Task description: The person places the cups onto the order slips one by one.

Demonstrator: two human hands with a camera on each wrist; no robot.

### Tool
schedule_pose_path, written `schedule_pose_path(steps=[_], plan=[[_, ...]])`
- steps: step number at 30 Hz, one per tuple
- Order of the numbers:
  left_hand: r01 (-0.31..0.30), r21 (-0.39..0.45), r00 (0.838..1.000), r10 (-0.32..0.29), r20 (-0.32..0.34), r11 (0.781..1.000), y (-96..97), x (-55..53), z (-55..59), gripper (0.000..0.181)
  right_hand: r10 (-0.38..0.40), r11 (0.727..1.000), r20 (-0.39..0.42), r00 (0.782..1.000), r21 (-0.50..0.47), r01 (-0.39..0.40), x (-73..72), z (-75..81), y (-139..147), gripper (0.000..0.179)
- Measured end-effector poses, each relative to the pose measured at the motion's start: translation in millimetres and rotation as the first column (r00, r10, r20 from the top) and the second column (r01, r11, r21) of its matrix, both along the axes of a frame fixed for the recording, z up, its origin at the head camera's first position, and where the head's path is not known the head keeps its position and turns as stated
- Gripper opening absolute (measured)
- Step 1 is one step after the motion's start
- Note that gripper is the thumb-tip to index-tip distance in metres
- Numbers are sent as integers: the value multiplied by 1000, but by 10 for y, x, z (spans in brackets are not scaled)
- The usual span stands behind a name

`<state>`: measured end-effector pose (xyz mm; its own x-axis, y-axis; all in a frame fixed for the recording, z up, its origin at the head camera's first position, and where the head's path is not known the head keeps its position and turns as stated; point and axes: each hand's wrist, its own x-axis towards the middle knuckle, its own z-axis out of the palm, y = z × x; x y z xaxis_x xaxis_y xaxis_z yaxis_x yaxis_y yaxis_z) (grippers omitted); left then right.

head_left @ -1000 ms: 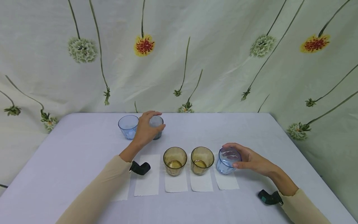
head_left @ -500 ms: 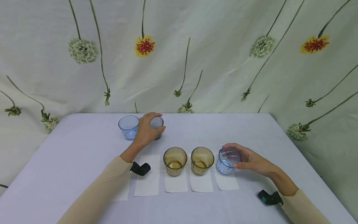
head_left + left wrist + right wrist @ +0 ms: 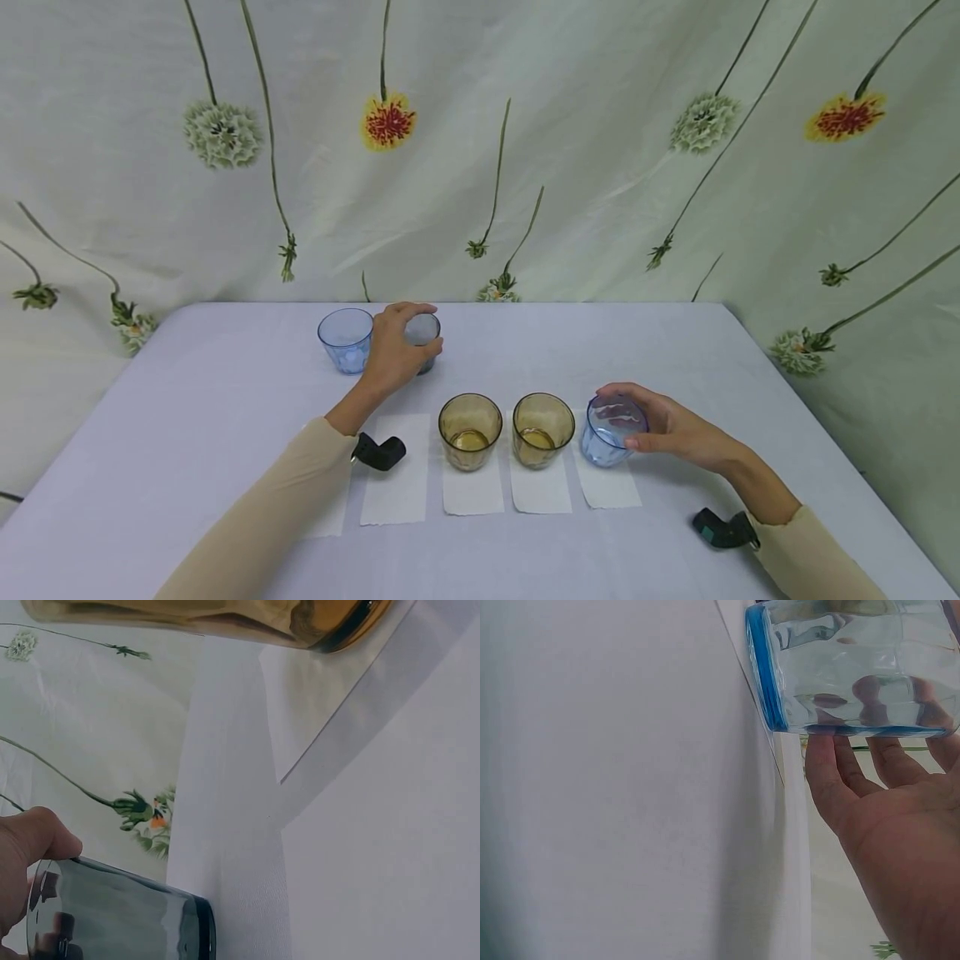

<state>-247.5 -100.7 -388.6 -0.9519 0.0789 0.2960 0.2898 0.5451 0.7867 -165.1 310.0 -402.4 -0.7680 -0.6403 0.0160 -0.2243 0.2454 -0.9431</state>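
At the back of the table my left hand (image 3: 393, 354) holds a smoky grey-blue glass (image 3: 423, 332) near its rim, fingers on the far side and thumb on the near side. The left wrist view shows the same grey glass (image 3: 127, 911) with the thumb (image 3: 52, 834) at its rim. My right hand (image 3: 678, 433) grips a light blue glass (image 3: 607, 442) that stands on the rightmost paper strip. In the right wrist view the fingers (image 3: 829, 772) reach round this blue glass (image 3: 840, 667). Another blue glass (image 3: 345, 346) stands just left of my left hand.
Two amber glasses (image 3: 468, 450) stand upright side by side on middle paper strips. Several white paper strips (image 3: 393, 496) lie in a row on the white table (image 3: 480, 562). The left forearm partly covers the leftmost strip. A flowered cloth (image 3: 600, 183) hangs behind the table.
My left hand and the grey glass have shifted very slightly, a little to the right and toward the near side. The right hand and its glass have not moved.
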Motion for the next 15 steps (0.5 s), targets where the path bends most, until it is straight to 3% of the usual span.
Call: schedule_pose_path(steps=[5,15], plan=[[1,11,999,0,-36,1000,14,25,-3,45,0,1000,2,1000,-1,0,-2,-2,-3,61],[-8,7,1000,8,-1,1000,14,26,9,46,17,1000,7,1000,-20,-17,0,3,12,60]])
